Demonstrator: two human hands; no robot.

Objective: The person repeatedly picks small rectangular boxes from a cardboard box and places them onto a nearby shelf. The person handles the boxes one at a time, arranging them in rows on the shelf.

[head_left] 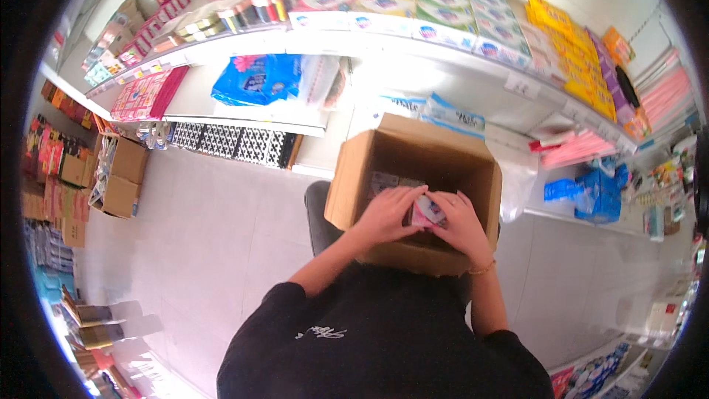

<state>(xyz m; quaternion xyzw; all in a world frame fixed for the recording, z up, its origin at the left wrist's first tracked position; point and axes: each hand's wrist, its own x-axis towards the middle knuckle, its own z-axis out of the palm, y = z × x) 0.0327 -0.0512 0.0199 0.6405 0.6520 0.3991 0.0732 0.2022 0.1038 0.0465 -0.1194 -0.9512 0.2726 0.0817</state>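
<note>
An open cardboard box (348,191) stands in front of me with its flaps folded outward. Both hands reach over its near side. Between them is a small pink and white soap box (428,213), gripped by the fingertips. My left hand (389,214) closes on its left side, and my right hand (459,223) closes on its right. Deeper in the carton, several similar small packs (385,179) lie along the far left, partly covered by my left hand. The carton's bottom is dark and hard to make out.
A shelf ahead carries rows of soap packs (443,15), yellow packs (572,44) and jars with coloured lids (272,1). Lower down lie a blue plastic bag (257,79) and blue packs (452,114). A dark stool seat (317,214) shows beneath the carton. Another carton (124,170) stands on the floor leftward.
</note>
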